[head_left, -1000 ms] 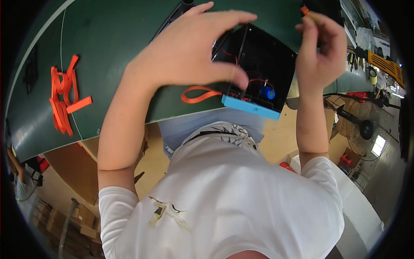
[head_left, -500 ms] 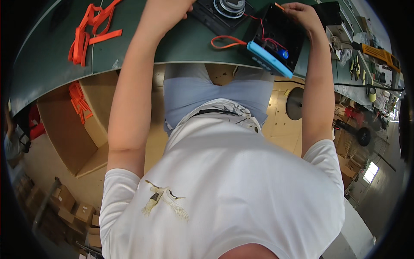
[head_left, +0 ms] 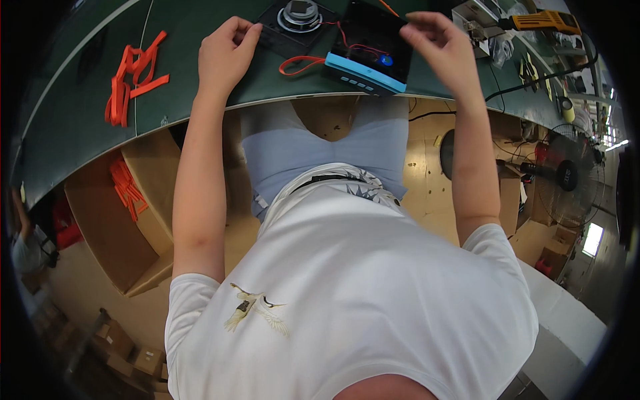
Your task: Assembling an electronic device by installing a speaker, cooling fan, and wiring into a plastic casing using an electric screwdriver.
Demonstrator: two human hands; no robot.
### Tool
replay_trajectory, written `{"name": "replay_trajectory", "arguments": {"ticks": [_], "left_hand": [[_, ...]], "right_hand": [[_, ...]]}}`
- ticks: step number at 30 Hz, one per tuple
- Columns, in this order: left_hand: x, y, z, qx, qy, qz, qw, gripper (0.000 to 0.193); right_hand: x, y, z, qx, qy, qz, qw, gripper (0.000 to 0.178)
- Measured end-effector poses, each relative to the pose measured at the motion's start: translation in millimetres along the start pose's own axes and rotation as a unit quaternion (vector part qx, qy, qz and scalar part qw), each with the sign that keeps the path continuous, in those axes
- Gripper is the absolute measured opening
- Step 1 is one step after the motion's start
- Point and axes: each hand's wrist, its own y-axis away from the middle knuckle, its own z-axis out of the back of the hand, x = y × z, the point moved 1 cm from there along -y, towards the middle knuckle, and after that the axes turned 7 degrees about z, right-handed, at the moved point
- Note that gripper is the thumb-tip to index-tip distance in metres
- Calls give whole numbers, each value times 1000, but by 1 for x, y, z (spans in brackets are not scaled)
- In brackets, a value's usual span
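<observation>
I'm in a workshop: green bench [head_left: 183, 73], open black box [head_left: 377, 37] with wiring exposed, cardboard cartons [head_left: 148, 361], black fan [head_left: 567, 176]

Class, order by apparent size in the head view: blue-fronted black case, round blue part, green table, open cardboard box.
Largest to smallest:
Green table
Open cardboard box
Blue-fronted black case
Round blue part

It's sky blue on the front panel [head_left: 365, 72], black on the speaker casing [head_left: 377, 28], orange on the strap [head_left: 315, 59], dark green tabletop [head_left: 190, 40], white shirt [head_left: 393, 280] with embroidered bird [head_left: 251, 303]!
</observation>
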Motion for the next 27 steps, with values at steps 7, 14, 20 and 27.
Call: {"name": "replay_trajectory", "arguments": {"ticks": [7, 14, 20, 27], "left_hand": [[-14, 4, -5, 25, -59, -5, 998, 24], [-25, 5, -8, 36, -72, 17, 997, 21], [-26, 7, -11, 29, -65, 19, 997, 17], [-31, 8, -13, 36, -27, 30, 999, 12]], "right_hand": [[53, 43, -1, 74, 199, 160, 964, 64], [30, 42, 2, 159, 140, 80, 974, 71], [11, 25, 15, 160, 50, 142, 976, 74], [-18, 17, 22, 194, 25, 116, 974, 73]]}}
